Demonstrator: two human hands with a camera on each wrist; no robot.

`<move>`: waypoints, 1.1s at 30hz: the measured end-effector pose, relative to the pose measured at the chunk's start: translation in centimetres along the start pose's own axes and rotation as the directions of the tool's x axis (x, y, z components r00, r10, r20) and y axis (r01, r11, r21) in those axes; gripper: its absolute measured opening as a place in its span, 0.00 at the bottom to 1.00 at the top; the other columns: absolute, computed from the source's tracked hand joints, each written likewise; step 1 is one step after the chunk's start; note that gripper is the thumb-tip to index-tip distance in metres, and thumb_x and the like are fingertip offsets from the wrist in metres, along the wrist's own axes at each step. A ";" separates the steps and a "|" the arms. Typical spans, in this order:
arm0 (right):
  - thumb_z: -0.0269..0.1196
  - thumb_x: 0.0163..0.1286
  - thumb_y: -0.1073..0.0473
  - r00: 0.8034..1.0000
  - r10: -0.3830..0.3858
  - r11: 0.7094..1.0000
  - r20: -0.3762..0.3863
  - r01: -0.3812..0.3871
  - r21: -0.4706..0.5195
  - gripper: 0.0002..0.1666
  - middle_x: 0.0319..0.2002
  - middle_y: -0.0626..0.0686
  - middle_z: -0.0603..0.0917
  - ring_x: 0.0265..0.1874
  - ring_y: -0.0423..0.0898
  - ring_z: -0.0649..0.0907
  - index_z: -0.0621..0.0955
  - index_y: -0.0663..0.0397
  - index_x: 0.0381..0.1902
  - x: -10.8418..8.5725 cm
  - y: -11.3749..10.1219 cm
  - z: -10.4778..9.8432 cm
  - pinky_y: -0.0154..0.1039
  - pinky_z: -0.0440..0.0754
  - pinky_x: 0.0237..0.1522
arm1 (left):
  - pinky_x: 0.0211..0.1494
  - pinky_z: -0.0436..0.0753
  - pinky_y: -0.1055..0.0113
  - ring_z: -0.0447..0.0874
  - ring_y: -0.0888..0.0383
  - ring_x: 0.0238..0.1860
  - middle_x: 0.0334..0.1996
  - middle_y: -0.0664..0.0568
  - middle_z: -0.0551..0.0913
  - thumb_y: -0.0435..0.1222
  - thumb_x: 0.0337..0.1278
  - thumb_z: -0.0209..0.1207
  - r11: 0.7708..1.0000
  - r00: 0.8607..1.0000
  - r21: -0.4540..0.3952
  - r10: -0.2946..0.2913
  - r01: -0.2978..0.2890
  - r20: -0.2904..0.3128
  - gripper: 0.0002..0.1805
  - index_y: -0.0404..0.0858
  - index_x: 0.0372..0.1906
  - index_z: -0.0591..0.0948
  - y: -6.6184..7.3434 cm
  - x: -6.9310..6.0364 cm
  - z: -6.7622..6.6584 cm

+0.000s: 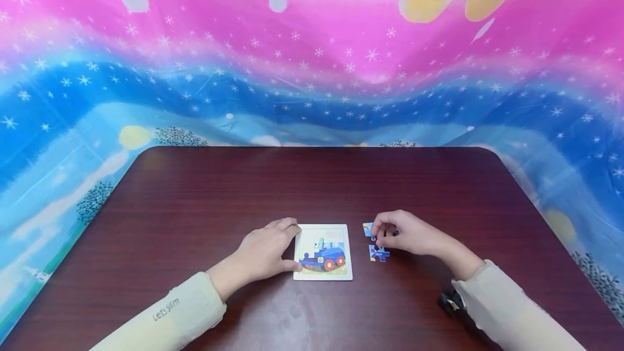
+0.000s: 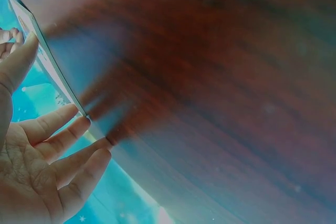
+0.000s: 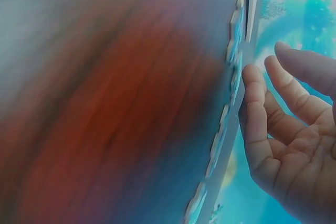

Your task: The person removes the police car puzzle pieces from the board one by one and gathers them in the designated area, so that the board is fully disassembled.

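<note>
A square white-rimmed puzzle tray (image 1: 349, 253) lies on the table, its picture showing a blue train engine with red wheels. My left hand (image 1: 267, 251) rests at the tray's left edge, thumb by the near corner and fingertips by the far corner. In the left wrist view the fingers are nearly straight against the tray's rim (image 2: 55, 64). To the right of the tray lie puzzle pieces, one nearer (image 1: 379, 254) and one farther (image 1: 368, 229). Over them hovers my right hand (image 1: 407, 232), fingers bent, partly hiding them. The right wrist view shows a gap between its thumb and fingers.
The dark red-brown table (image 1: 219, 183) extends around the tray on all sides. Behind it hangs a pink and blue patterned cloth (image 1: 312, 69). A black strapped device (image 1: 450, 303) sits under the right cuff.
</note>
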State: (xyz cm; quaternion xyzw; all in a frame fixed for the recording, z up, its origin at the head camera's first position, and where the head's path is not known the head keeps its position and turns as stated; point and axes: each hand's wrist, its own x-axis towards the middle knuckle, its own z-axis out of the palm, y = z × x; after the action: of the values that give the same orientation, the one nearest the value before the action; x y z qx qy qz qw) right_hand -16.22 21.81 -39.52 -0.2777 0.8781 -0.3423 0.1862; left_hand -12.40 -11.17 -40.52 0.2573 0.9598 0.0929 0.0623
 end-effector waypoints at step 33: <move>0.70 0.61 0.66 0.984 -0.054 0.990 0.167 0.075 -0.122 0.14 0.29 0.48 0.76 0.26 0.37 0.73 0.84 0.56 0.45 6.6 -5.5 4.2 0.30 0.74 0.31 | 0.54 0.84 0.51 0.76 0.48 0.66 0.64 0.49 0.76 0.56 0.44 0.73 1.000 1.000 0.016 0.010 -0.010 -0.011 0.40 0.39 0.61 0.78 0.0 0.2 0.0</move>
State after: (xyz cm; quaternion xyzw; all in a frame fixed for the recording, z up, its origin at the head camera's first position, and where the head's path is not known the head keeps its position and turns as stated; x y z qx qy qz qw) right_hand -17.16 12.32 -39.47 -0.3446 0.8705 -0.2673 0.2282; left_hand -12.57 -11.09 -40.53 0.2622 0.9595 0.0868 0.0547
